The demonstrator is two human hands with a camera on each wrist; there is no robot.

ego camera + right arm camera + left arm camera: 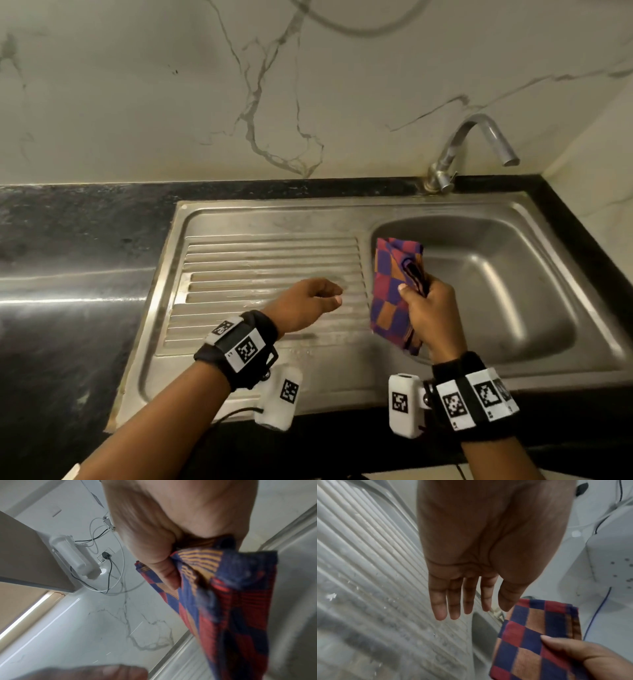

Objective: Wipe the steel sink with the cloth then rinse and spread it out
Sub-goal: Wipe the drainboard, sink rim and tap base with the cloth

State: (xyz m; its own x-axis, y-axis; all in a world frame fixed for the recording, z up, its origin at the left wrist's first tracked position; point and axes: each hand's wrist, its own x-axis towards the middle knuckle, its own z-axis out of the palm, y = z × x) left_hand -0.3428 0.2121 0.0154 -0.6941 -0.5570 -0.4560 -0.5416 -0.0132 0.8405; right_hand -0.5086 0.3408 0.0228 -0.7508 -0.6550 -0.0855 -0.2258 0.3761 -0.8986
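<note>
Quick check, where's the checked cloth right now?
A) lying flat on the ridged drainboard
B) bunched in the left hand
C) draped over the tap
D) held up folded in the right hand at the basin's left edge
D: the right hand grips the folded cloth off the steel at the left edge of the sink basin, while the left hand is empty over the drainboard.

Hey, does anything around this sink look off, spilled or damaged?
Nothing serious. Water droplets and whitish streaks sit on the ribbed drainboard, and the tap isn't running. The right hand holds the folded checkered cloth above the basin's left edge.
</note>
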